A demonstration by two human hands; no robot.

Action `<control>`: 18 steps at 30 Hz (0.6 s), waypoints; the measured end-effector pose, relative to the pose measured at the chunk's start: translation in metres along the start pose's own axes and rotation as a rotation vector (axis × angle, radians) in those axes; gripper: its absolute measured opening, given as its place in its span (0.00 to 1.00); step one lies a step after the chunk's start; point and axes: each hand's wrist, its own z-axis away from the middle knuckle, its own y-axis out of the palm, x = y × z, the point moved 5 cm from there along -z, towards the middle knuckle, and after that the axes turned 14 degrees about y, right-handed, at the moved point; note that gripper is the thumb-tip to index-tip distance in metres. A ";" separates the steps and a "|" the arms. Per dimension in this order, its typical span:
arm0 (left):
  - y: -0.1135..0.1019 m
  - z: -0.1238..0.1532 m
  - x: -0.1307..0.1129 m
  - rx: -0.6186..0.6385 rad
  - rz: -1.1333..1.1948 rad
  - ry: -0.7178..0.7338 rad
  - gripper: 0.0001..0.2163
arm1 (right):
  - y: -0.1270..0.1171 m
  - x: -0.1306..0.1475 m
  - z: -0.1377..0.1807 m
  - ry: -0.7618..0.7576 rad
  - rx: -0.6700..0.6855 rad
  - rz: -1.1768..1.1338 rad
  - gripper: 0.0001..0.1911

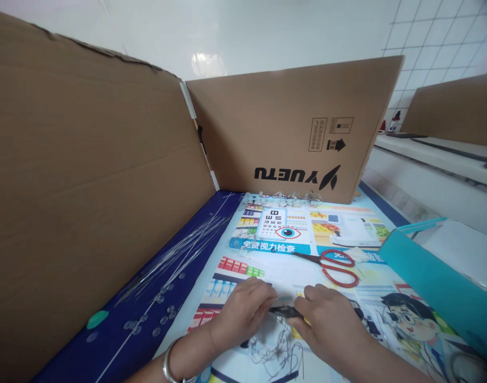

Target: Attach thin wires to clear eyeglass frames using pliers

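My right hand (331, 324) is closed around a pair of pliers (283, 311) with dark jaws and a bit of yellow handle showing. The jaws point left, toward the fingertips of my left hand (247, 306), which are pinched together at the beaded wire. Below the jaws, a tangle of thin silvery beaded wire (273, 346) spreads over the printed sheet, its loose ends curling down. Exactly where the jaws grip the wire is too small to tell. Beyond my hands lie red-handled scissors (339, 268), blades pointing left.
Loose wires (175, 255) and clear beads (159, 299) lie on the dark blue surface at left, near a green oval piece (97, 319). Tall cardboard panels (291, 127) stand at the left and back. Beaded wire pieces (283, 199) line the back. A teal box (438, 287) sits at right.
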 end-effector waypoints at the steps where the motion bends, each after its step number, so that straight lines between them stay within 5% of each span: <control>1: 0.000 0.000 0.000 0.001 0.003 0.003 0.06 | 0.000 0.000 0.000 0.002 -0.003 -0.001 0.07; 12: -0.002 0.000 0.001 -0.019 0.030 -0.022 0.06 | 0.001 -0.002 -0.001 -0.077 -0.178 -0.005 0.07; 18: -0.007 0.003 0.009 -0.091 0.078 -0.048 0.05 | -0.009 -0.018 -0.007 -0.152 -0.243 -0.199 0.11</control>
